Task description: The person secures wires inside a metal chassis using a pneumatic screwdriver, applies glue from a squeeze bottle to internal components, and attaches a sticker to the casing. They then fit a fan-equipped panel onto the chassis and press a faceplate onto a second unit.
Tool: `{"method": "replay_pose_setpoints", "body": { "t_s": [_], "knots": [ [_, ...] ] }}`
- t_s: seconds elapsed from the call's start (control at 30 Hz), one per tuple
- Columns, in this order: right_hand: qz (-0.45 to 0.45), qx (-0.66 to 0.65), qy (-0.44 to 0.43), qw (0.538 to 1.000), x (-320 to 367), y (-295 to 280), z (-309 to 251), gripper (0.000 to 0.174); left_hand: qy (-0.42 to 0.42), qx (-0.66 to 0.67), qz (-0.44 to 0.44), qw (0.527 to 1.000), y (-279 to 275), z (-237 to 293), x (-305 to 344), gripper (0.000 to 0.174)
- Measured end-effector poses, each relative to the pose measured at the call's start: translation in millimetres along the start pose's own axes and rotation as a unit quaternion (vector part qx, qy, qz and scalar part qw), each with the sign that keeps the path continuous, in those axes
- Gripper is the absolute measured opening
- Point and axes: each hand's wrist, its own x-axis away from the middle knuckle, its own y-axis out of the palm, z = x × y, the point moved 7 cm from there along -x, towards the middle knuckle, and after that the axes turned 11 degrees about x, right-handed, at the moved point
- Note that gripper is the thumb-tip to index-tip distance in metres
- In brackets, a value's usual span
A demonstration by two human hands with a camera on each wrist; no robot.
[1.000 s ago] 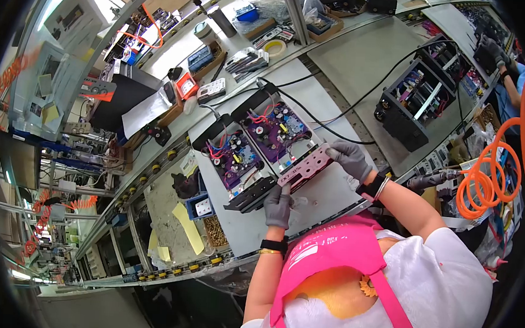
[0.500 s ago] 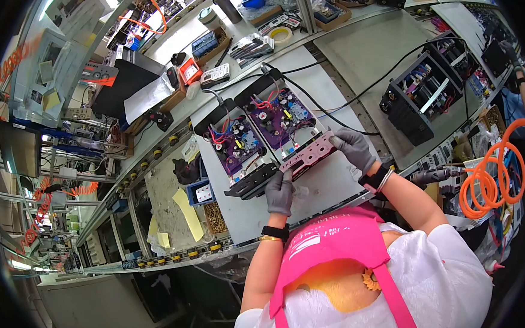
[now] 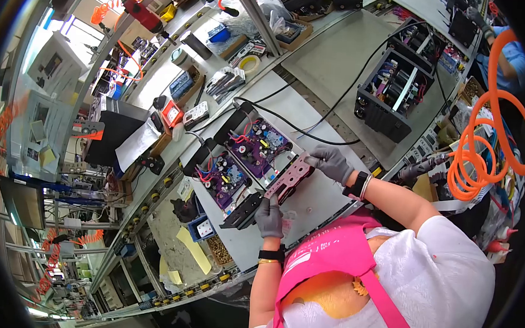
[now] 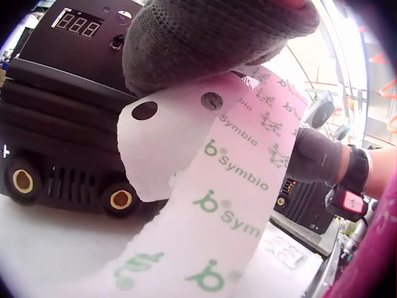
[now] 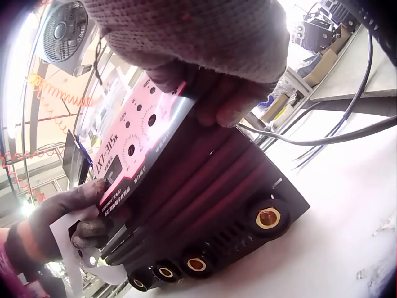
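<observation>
A pink-and-white panel label (image 3: 288, 179) with round holes and printed lettering stretches between my two gloved hands. It lies along the front of the right-hand black machine unit (image 5: 205, 198), whose top is off. My left hand (image 3: 269, 217) pinches the label's near end, and printed backing paper (image 4: 239, 167) hangs below its fingers. At the far end, my right hand (image 3: 330, 163) pinches the label's corner, close against the unit's front edge. A second black unit (image 4: 68, 124) with a digit display stands beside it. Purple circuit boards (image 3: 255, 142) show inside both units.
Black cables (image 3: 301, 128) run behind the units. More open machines (image 3: 393, 94) stand at the right back, near another person's arm. An orange coiled hose (image 3: 469, 170) hangs at the right. Blue bins (image 3: 200, 226) sit left of the white board.
The head view has shifted, so the bench appears lower and further left. Both hands keep hold of the label's ends, still along the right-hand unit's front.
</observation>
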Motion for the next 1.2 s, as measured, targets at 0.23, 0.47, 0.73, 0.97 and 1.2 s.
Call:
{"method": "replay_pose_setpoints", "body": {
  "t_s": [0.23,0.47,0.73,0.97,1.2],
  "knots": [
    [0.003,-0.021,0.040,0.999,0,0,-1,0.019,0.013,-0.020,-0.010,1.000,2,2,-1,0.026],
    [0.021,0.023,0.024,0.999,-1,-2,-5,0.021,0.085,-0.142,0.008,0.986,3,15,-2,0.034],
    [0.019,0.173,-0.071,0.982,-10,-12,-15,0.031,0.147,-0.391,0.004,0.909,3,28,-6,0.037],
    [-0.066,0.428,0.033,0.901,-12,-18,-11,0.048,0.027,-0.583,-0.020,0.812,12,45,-11,0.050],
    [-0.100,0.258,0.103,0.956,81,-47,21,0.043,0.019,-0.513,-0.086,0.854,-8,25,-12,0.044]
  ]
}}
